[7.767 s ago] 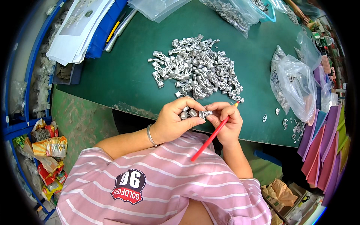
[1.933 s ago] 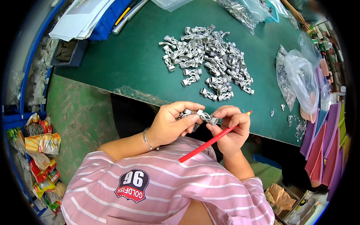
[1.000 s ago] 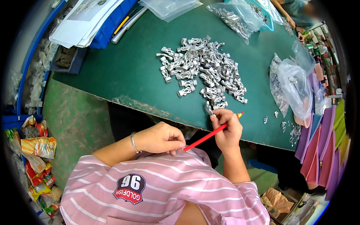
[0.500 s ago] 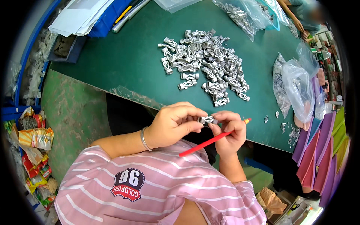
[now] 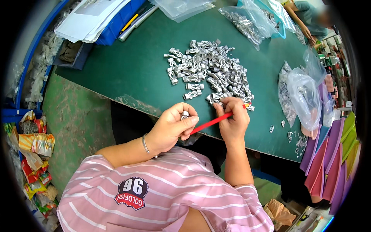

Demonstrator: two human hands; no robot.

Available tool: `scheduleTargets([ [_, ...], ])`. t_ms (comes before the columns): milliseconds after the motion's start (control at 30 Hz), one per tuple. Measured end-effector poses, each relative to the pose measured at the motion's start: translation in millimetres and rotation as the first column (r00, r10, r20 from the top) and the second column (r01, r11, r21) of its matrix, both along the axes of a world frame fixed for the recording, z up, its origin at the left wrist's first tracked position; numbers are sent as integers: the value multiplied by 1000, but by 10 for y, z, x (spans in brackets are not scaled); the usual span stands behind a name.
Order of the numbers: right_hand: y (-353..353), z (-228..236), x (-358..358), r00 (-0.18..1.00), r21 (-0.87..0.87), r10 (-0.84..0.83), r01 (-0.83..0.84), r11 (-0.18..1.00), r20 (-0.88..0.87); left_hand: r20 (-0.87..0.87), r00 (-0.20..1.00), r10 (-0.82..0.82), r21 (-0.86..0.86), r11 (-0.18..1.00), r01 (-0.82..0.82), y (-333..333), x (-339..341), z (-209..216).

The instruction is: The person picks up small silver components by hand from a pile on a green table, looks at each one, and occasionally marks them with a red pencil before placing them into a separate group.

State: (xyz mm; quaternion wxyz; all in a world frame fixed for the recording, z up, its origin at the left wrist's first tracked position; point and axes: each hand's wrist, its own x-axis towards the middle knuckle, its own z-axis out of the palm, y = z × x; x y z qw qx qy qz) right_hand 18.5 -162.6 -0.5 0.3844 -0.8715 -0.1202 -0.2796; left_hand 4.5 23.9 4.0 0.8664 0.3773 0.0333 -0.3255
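My left hand (image 5: pixel 169 127) is closed round a small silver metal fitting (image 5: pixel 184 114), whose capped end shows between thumb and fingers. In my right hand (image 5: pixel 235 123) a slim red stick (image 5: pixel 210 124) with a yellow band near its upper end lies across the palm, its lower end close to my left fingers. The right thumb and index finger reach the near edge of a heap of silver fittings (image 5: pixel 216 69), at a piece partly hidden by the fingertips. Each fitting has ribbed ends joined by looped wire-like strands.
The heap lies on a green table (image 5: pixel 127 65) with a worn front edge. Clear plastic bags (image 5: pixel 303 96) and small scattered metal bits (image 5: pixel 301 143) are at the right. A blue bin (image 5: pixel 116 27) with papers stands far left. Another person's arm (image 5: pixel 301 23) shows far right.
My hands have parted. The left has kept a fitting and drawn slightly left; the right has moved up to the heap's near edge with the red stick still in it.
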Motion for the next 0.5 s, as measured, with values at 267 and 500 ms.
scheduleTargets([
  [267, 76, 24, -316, 971, 416, 232, -234, 879, 56, 96, 992, -81, 125, 990, 69, -46, 19, 11],
  [500, 63, 5, -388, 938, 607, 328, -200, 769, -107, 258, 966, -7, 228, 972, -53, -39, -2, 32],
])
